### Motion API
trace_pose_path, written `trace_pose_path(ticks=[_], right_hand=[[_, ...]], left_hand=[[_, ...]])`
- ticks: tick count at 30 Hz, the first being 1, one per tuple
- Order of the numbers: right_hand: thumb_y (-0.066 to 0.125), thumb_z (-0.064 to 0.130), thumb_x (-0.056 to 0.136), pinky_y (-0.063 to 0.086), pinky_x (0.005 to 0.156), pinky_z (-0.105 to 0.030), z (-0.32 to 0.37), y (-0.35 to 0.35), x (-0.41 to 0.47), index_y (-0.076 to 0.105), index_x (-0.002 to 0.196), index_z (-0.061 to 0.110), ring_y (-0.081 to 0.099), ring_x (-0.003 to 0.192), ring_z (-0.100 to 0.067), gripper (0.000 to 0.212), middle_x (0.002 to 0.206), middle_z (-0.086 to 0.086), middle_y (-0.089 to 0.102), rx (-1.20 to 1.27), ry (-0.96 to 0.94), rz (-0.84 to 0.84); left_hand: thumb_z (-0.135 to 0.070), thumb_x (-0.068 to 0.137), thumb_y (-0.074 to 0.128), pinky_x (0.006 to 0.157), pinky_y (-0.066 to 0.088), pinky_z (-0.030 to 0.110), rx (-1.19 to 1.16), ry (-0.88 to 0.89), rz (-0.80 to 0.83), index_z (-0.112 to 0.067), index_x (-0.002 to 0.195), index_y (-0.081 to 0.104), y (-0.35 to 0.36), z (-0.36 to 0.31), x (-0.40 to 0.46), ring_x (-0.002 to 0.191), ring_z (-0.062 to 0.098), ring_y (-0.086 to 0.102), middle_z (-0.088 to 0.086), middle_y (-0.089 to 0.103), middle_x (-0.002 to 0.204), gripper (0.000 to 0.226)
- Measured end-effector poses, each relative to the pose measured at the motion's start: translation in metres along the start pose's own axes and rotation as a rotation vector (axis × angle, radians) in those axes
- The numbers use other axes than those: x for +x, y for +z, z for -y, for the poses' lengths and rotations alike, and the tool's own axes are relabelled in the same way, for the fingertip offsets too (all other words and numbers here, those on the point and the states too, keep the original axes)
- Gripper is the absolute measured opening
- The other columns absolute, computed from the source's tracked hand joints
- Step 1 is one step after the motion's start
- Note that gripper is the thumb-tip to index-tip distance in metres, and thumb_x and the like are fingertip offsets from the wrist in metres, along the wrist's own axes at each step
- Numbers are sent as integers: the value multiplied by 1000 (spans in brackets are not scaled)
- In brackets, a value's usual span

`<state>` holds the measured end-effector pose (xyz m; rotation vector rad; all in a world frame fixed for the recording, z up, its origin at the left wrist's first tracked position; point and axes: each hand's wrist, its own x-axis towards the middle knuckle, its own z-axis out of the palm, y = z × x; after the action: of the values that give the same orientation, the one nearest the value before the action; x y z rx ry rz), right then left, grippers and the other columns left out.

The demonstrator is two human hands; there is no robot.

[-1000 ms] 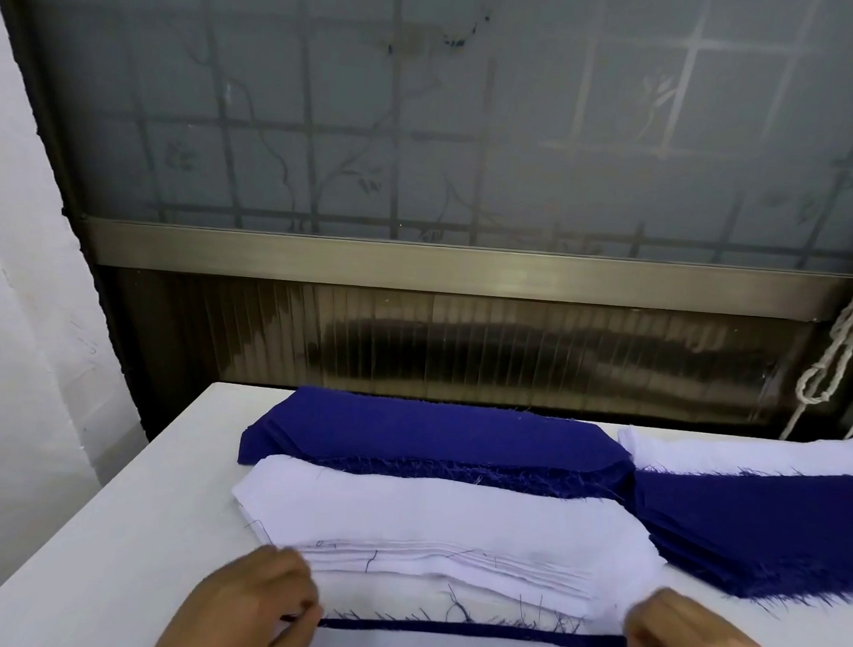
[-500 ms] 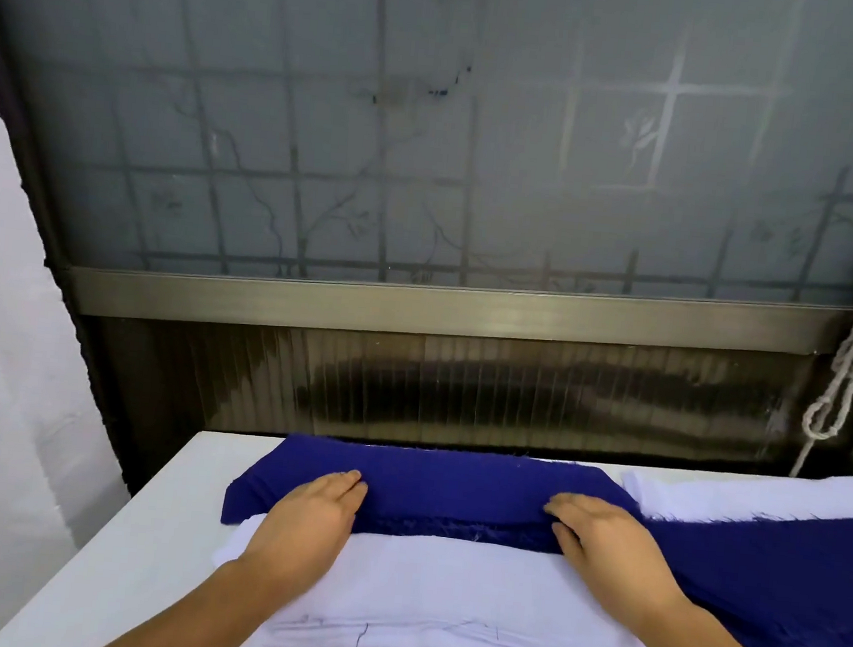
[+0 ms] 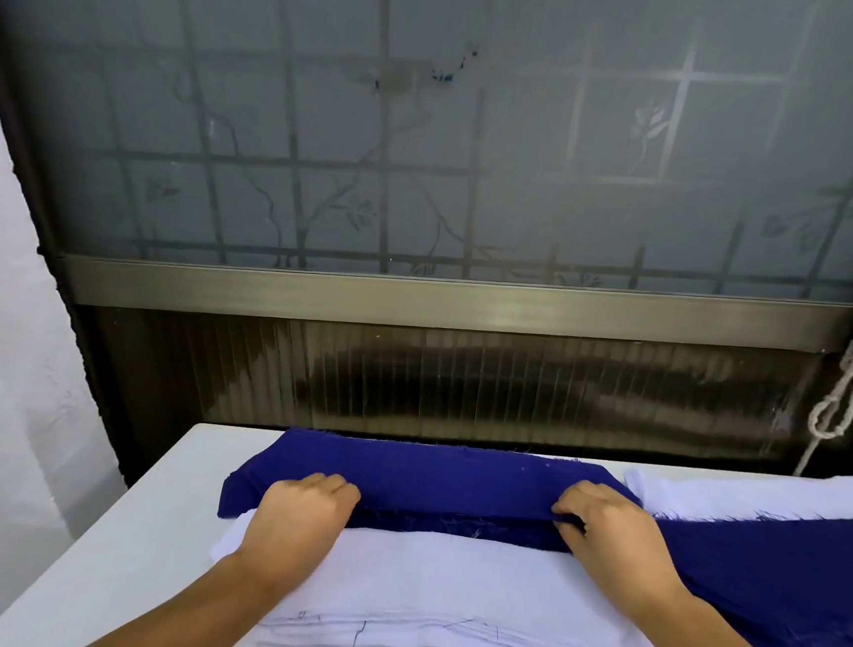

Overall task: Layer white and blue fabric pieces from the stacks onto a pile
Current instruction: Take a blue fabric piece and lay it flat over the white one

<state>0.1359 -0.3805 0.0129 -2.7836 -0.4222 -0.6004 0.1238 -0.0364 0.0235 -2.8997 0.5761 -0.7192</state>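
A white table point(image 3: 102, 527) stands before a frosted window point(image 3: 430, 143) with ribbed lower panel point(image 3: 511, 387).

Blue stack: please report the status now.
Both hands, left and right, pinch top piece of blue stack. White stack just in front. Nothing in the way.

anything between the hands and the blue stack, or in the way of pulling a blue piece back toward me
No. Both the left hand and right hand already grip the blue stack's near edge. Toward you lies only the flat white stack.
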Motion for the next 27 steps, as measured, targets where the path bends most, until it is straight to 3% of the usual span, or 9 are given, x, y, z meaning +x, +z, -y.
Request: trace_pose_path(ticks=[3,5,7,8,13,16,19,24,27], right_hand=[[53,33,98,45,83,-15,-3,-3,-2,69,109,29,57,98,-2,20,108,21,63,35,-64,82],[50,32,99,46,84,-16,-6,-7,-4,69,109,27,58,99,-3,21,108,20,63,40,-89,116],[54,29,98,47,81,-17,-6,-9,-5,71,104,26,59,95,-4,18,103,18,65,61,-63,92],[57,27,97,47,79,-17,-5,-10,-5,71,100,25,59,92,-3,15,100,18,65,73,-41,76],[68,19,88,46,67,-15,8,-7,2,63,79,30,57,78,-2,15,82,19,61,192,130,62],[72,17,85,47,64,-15,8,-12,8,63,75,33,61,74,-5,20,79,13,65,332,205,146],[63,17,93,46,66,-13,5,-23,11,68,74,29,61,76,-2,23,79,12,68,496,225,249],[60,14,94,44,63,-9,3,-25,13,71,76,25,63,74,-1,24,79,11,71,555,292,245],[66,11,90,43,56,-9,6,-21,15,71,74,25,62,67,-1,22,72,11,69,560,322,181]], left_hand=[[-15,61,88,40,44,23,-155,-62,-38,-23,68,66,-1,2,-2,53,7,55,-11,60,61,24],[-28,85,71,62,50,20,-194,-62,-5,-27,92,67,0,7,-2,78,4,59,-15,65,87,8],[-37,99,50,81,44,15,-227,1,46,-31,116,64,3,15,-4,101,1,55,-19,61,112,22],[-36,100,47,83,42,13,-235,32,74,-31,120,64,1,17,-4,104,0,55,-18,61,116,26],[-21,78,80,53,53,22,-215,0,22,-27,81,76,-9,16,-3,67,5,64,-15,69,78,7],[-30,87,68,62,45,16,-265,-132,63,-32,83,67,-7,16,2,76,1,57,-18,62,84,4],[-33,84,69,65,44,14,-399,-220,158,-38,73,56,-3,21,4,77,-1,55,-21,57,84,18],[-22,92,64,78,51,21,-736,-263,342,-32,85,75,-11,33,11,84,1,63,-17,67,90,16],[-18,92,64,78,49,14,-721,-301,353,-32,93,76,-11,36,14,87,1,64,-19,70,93,18]])
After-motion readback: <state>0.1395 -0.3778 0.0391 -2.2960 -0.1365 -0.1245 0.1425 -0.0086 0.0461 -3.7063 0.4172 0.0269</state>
